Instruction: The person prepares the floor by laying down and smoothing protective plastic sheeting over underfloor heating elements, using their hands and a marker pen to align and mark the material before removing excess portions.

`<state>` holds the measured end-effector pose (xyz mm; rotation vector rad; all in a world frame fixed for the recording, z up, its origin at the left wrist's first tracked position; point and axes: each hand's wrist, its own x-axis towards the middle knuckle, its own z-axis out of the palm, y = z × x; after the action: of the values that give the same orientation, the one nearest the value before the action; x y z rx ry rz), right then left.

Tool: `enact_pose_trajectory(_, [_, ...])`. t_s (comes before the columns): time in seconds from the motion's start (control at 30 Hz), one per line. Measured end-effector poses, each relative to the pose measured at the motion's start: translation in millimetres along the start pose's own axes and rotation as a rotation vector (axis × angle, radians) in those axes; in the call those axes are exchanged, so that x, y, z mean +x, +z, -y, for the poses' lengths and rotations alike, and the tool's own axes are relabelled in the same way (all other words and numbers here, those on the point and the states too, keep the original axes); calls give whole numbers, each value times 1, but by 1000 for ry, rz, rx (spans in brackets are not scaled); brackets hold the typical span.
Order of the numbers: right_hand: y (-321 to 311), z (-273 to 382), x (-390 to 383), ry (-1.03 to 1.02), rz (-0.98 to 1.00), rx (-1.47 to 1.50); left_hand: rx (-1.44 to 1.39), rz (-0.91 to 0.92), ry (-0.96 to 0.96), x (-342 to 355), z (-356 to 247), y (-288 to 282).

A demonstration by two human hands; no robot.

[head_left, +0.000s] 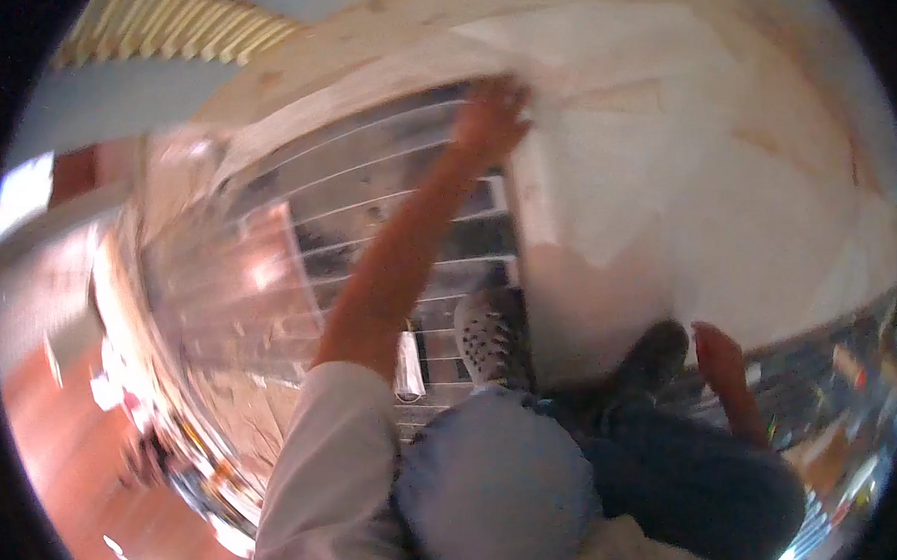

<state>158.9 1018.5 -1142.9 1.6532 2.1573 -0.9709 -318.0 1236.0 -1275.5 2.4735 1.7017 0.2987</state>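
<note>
The left hand (491, 116), upper centre, is perhaps steadying the pale sheet (684, 180); the right hand (719, 356) is hanging lower right; I cannot tell their grips.

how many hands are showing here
2: the left hand at the upper middle, where the dark lined surface meets the pale surface; the right hand lower and farther right, beside a dark shoe.

A single wide fisheye view looks steeply down from the wearer's head, at close range: the pale left sleeve (326, 465) lies nearest, the grey dark-spotted shoe (484, 343) farther below. The dark striped panel (353, 166) spreads left of centre, its upper right corner above the middle, its edges bowed by the lens.
</note>
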Motion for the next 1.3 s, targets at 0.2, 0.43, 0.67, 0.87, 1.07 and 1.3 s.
enact_pose_trajectory(0.2, [25,-2,1,78,-59,222,-137,-15,-172,-39,-109,12])
enact_pose_trajectory(0.43, [31,-5,-6,-43,30,103,-234,-117,-234,-99,-131,-15])
enact_pose_trajectory(0.67, [16,9,17,-93,108,-24,-29,0,-301,-110,-111,-26])
enact_pose_trajectory(0.87, [-5,33,29,-173,59,4,-142,-38,-327,-105,-98,-15])
enact_pose_trajectory(1.07, [0,-3,21,-74,106,33,-432,77,-460,-103,-67,-25])
enact_pose_trajectory(1.3, [22,-90,-18,374,191,476,-193,-241,-951,-202,168,-89])
